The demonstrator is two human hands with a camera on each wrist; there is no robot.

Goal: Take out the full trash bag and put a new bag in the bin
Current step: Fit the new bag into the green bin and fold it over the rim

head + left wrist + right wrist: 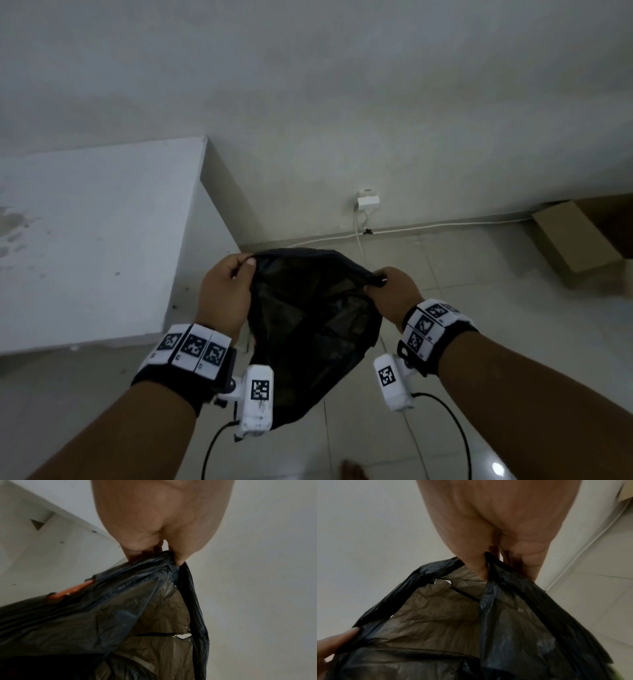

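Observation:
A thin black trash bag [308,325] hangs in the air in front of me, its mouth spread open between my hands. My left hand [227,291] pinches the left side of the bag's rim [168,559]. My right hand [388,289] pinches the right side of the rim [489,561]. The bag's film [154,615] is see-through and crinkled, with a small tear near the rim [183,635]. Something orange [72,591] shows just behind the bag in the left wrist view. No bin shows plainly in any view.
A white table [85,240] stands to my left against the wall. A wall socket with a white cable [367,200] sits low on the wall ahead. A cardboard box [579,240] lies on the tiled floor at the right. My bare foot [352,471] is below.

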